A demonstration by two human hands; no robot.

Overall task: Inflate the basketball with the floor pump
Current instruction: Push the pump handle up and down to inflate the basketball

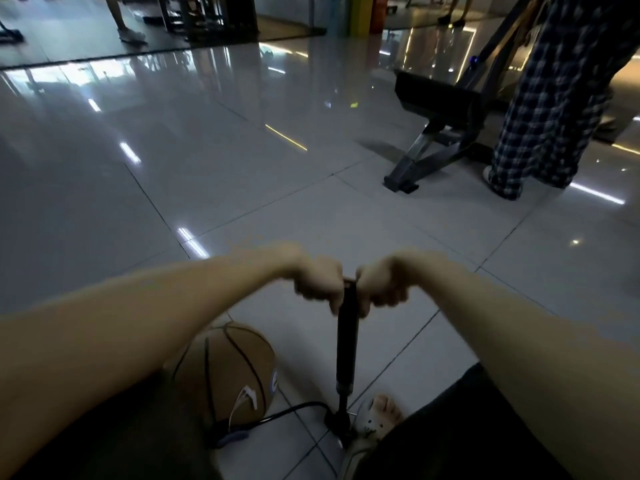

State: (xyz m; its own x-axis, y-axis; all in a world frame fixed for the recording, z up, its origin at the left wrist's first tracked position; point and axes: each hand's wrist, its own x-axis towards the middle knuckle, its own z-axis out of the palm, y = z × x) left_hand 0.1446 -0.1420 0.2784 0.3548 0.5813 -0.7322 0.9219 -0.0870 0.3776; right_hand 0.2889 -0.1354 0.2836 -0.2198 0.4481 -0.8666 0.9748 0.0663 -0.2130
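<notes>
Floor: You work over a glossy tiled floor (242, 150), hard and level, so the pump's base can sit flat.

Bench: A dark gym bench (436, 98) stands far right, well apart from your work. A bystander in checked trousers (554, 98) stands just beside it.

Basketball: The basketball (225, 368) rests on the tiles near you, left of the pump and partly under your left forearm. It probably sits this close so the short hose reaches it without strain.

Floor pump: The floor pump (347, 341) stands with its long axis close to vertical, base on the tile and handle end pointing up at you. No piston rod shows above the barrel, so you are likely at the bottom of a stroke.

Hands: Your left hand (320, 282) and right hand (381, 285) are fists clamped on the handle, one on each side of the barrel top and almost touching. This even hold drives the force straight down the axis.

Hose: The black hose (294, 408) curves from the pump's base left to the ball's near side. The join is too dim to make out.

Foot: Your sandalled foot (384, 408) sits at the base on the right, apparently pinning it against tipping.
</notes>
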